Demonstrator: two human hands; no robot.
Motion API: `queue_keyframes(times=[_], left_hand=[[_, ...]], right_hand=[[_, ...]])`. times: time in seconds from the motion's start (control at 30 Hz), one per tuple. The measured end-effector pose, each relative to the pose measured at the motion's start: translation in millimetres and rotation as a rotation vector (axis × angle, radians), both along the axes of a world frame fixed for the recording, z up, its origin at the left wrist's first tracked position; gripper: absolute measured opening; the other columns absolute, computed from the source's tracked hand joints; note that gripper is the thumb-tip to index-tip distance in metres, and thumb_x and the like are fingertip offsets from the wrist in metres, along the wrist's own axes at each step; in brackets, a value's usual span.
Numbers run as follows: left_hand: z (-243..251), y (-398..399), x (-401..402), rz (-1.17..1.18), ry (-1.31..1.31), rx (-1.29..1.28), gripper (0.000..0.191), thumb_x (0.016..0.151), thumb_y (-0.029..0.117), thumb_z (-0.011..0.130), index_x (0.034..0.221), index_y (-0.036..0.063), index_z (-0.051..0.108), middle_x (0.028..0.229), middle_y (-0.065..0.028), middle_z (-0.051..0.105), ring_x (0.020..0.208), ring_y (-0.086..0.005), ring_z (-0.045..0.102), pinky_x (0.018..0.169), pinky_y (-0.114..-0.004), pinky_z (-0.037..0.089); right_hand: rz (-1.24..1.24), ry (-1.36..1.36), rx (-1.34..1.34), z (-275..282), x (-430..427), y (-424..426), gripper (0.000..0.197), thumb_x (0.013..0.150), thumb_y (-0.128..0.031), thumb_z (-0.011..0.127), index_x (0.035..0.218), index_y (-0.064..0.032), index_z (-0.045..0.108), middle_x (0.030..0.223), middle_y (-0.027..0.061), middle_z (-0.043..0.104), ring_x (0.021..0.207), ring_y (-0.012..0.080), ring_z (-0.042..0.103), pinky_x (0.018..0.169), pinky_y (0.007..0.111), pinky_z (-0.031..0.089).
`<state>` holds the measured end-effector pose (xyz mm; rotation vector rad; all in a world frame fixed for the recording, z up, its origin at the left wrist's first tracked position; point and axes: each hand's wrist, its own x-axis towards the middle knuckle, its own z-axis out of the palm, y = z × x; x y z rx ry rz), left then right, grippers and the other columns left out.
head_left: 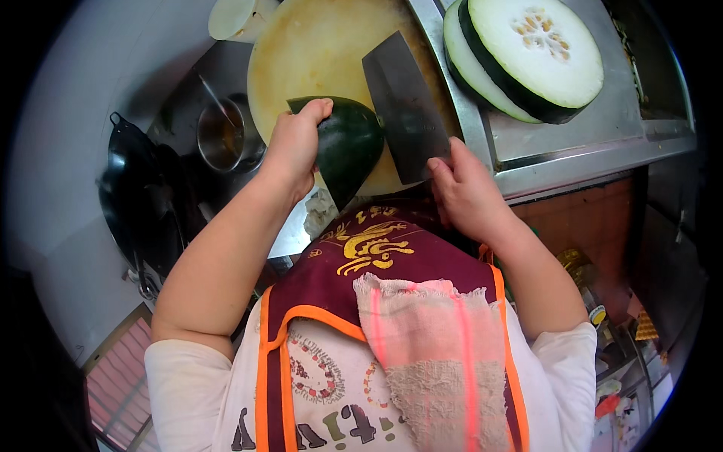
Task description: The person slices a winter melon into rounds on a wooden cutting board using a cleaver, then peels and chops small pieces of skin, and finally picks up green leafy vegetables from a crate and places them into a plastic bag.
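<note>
My left hand (296,141) grips a dark green winter melon end piece (350,144), its rind facing up, over the near part of a round, yellowed cutting board (308,56). In my right hand (466,186) is the handle end of a wide-bladed cleaver (404,101). The blade extends over the board just right of the melon piece, its edge close to the rind; whether they touch I cannot tell. Two thick round winter melon slices (536,51) lie overlapping on the steel surface to the right, the upper one showing white flesh and seeds.
Left of the board stands a metal pot (221,135) with a utensil and brown liquid. A pale container (234,20) is at the board's far left. Black woks (141,192) stand by the left wall. A raised steel counter rim (452,85) runs along the board's right side.
</note>
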<state>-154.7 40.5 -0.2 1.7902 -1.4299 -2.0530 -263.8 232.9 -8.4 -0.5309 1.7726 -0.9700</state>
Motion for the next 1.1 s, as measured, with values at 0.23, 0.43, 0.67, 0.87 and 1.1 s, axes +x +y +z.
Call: queue_keyframes(times=[0.23, 0.43, 0.67, 0.87, 1.1], left_hand=[[11.2, 2.7, -8.8, 0.050, 0.033, 0.087, 0.023, 0.086, 0.021, 0.049, 0.094, 0.0006, 0.056, 0.085, -0.0079, 0.062, 0.071, -0.0162, 0.062, 0.061, -0.028, 0.050], [16.8, 1.3, -11.6, 0.035, -0.025, 0.183, 0.028, 0.090, 0.023, 0.043, 0.107, 0.0025, 0.052, 0.101, -0.0115, 0.061, 0.092, -0.0215, 0.061, 0.084, -0.034, 0.048], [14.5, 0.0, -14.5, 0.063, 0.032, 0.241, 0.028, 0.089, 0.022, 0.043, 0.104, 0.0009, 0.053, 0.097, -0.0125, 0.062, 0.087, -0.0224, 0.062, 0.079, -0.035, 0.051], [14.1, -0.8, -10.0, 0.077, 0.056, 0.223, 0.027, 0.089, 0.022, 0.043, 0.103, 0.0004, 0.052, 0.097, -0.0138, 0.061, 0.087, -0.0234, 0.062, 0.080, -0.036, 0.051], [7.0, 0.2, -4.6, 0.199, 0.159, 0.140, 0.024, 0.090, 0.020, 0.043, 0.099, 0.0006, 0.052, 0.092, -0.0147, 0.061, 0.085, -0.0245, 0.062, 0.076, -0.037, 0.052]], right_hand=[[-0.097, -0.413, 0.000, -7.4, -8.1, 1.4, 0.019, 0.094, -0.017, 0.042, 0.086, -0.0012, 0.036, 0.056, 0.0057, 0.045, 0.041, 0.0158, 0.047, 0.039, 0.030, 0.039], [-0.103, -0.415, -0.023, -11.4, -4.3, 0.1, 0.016, 0.094, -0.016, 0.041, 0.091, -0.0007, 0.038, 0.055, 0.0048, 0.044, 0.039, 0.0138, 0.045, 0.036, 0.028, 0.037], [-0.100, -0.140, -0.048, -32.4, 12.6, -1.4, 0.019, 0.091, -0.015, 0.047, 0.096, 0.0032, 0.043, 0.069, 0.0175, 0.059, 0.060, 0.0311, 0.060, 0.055, 0.039, 0.047], [-0.102, 0.180, -0.082, -37.9, 31.3, -21.1, 0.024, 0.087, -0.014, 0.051, 0.097, 0.0056, 0.043, 0.083, 0.0271, 0.061, 0.082, 0.0448, 0.057, 0.072, 0.048, 0.046], [-0.104, 0.333, -0.073, -48.2, 40.6, -39.3, 0.031, 0.086, -0.013, 0.052, 0.107, 0.0078, 0.041, 0.083, 0.0267, 0.062, 0.080, 0.0428, 0.059, 0.072, 0.048, 0.046]])
